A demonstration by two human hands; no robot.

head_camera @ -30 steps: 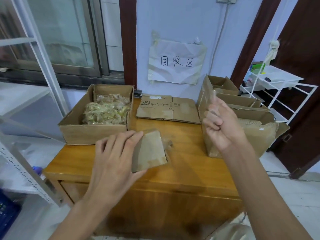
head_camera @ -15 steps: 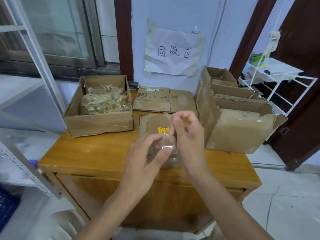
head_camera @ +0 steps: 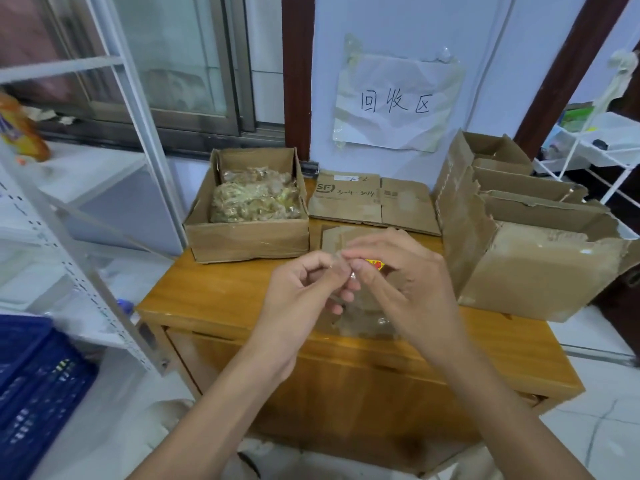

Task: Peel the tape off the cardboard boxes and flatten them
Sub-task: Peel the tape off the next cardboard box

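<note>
Tape [head_camera: 349, 299] had come free of the small flattened box [head_camera: 332, 237] on the table [head_camera: 214, 292]; left hand [head_camera: 298, 296] and right hand [head_camera: 398, 282] met, fingers pinching it, ready for the scrap box [head_camera: 249, 237].

My left hand [head_camera: 301, 289] and right hand [head_camera: 398, 282] are bare, with no gloves, rings or watch on either. Both my forearms are bare too, no sleeves showing below the wrists. My fingernails are short and plain.
</note>
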